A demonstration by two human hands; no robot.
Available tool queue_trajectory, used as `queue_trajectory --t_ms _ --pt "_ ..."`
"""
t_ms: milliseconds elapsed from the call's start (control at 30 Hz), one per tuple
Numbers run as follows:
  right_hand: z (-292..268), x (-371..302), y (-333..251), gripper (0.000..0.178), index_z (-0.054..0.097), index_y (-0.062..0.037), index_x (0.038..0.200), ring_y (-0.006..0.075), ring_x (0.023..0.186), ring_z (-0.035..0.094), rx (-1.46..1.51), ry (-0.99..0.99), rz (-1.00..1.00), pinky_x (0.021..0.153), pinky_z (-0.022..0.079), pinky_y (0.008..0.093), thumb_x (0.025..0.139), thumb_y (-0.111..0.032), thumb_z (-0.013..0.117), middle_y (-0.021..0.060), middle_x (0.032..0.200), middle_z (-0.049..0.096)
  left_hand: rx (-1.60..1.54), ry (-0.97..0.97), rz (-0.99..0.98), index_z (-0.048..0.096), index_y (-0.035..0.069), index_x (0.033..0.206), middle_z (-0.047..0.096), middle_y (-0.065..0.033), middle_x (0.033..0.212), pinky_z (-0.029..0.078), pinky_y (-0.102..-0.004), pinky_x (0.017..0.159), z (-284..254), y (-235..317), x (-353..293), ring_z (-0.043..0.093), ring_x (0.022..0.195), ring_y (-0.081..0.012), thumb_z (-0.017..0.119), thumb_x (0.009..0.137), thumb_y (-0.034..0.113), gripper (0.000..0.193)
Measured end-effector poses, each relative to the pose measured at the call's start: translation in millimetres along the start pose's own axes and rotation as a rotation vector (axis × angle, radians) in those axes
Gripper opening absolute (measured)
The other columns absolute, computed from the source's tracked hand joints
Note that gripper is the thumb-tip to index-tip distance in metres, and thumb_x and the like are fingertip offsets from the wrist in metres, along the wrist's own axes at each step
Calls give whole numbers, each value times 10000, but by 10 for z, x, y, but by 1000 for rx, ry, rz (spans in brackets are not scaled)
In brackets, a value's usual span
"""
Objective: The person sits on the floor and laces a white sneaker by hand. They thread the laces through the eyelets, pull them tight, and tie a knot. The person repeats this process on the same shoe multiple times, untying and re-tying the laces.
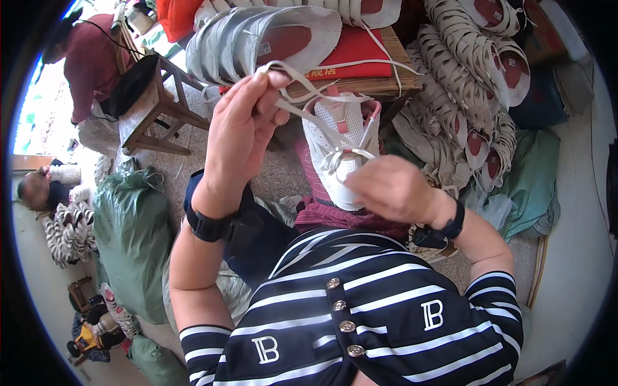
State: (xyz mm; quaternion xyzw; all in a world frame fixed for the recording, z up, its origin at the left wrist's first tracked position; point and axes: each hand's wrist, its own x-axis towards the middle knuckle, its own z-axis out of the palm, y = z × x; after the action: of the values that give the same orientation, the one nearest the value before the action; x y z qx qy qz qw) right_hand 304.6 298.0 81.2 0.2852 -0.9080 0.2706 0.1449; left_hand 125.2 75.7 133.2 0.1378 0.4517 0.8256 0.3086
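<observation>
In front of my body, a white sneaker [315, 136] with a pinkish lining rests toe toward me on a maroon striped cloth [315, 215] over my lap. My left hand [248, 106] is raised to the left of the shoe, thumb and fingers pinched on a white shoelace [293, 71]. From there the lace runs down to the shoe's front, where more of it lies looped and bunched. Close over the toe, my right hand [393, 190] has its fingers curled together, slightly blurred. Whatever is between those fingertips is hidden.
A wooden stool [386, 48] ahead carries a red bag [360, 55] and a row of nested shoes [257, 45]. Strung shoe uppers [457, 71] pile up at right. Green sacks [132, 238] stand at left; a person in maroon [96, 58] sits beyond by another stool [158, 112].
</observation>
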Motion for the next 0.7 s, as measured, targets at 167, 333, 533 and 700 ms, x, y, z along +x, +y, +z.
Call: queue_trajectory --t_ms 167,333,533,700 --pt "216 -87 -105 301 686 -18 1095 243 1029 638 -142 -112 -55 907 526 374 833 -160 727 102 1149 676 81 -96 88 658 -17 1053 382 72 711 422 -250 690 265 265 182 384 648 -49 485 1076 230 302" --pt "220 -88 -164 321 662 12 1065 252 1020 635 -185 -33 -52 867 513 362 793 -158 683 118 1087 654 -37 -287 275 575 25 1000 384 63 702 398 -203 564 809 905 211 351 571 -38 429 1083 192 237" --pt "265 -46 -166 251 671 -13 1033 267 966 643 -86 15 18 824 523 369 834 -163 694 113 1023 665 -47 -282 432 576 4 1081 409 50 725 405 -199 574 628 695 299 374 588 -44 449 1073 200 234" --pt "270 125 37 213 635 -42 1075 314 806 671 -2 139 322 694 527 419 881 -121 679 136 898 684 150 -150 383 620 -48 1135 441 22 784 447 -252 701 527 583 149 422 684 -60 417 1100 199 322"
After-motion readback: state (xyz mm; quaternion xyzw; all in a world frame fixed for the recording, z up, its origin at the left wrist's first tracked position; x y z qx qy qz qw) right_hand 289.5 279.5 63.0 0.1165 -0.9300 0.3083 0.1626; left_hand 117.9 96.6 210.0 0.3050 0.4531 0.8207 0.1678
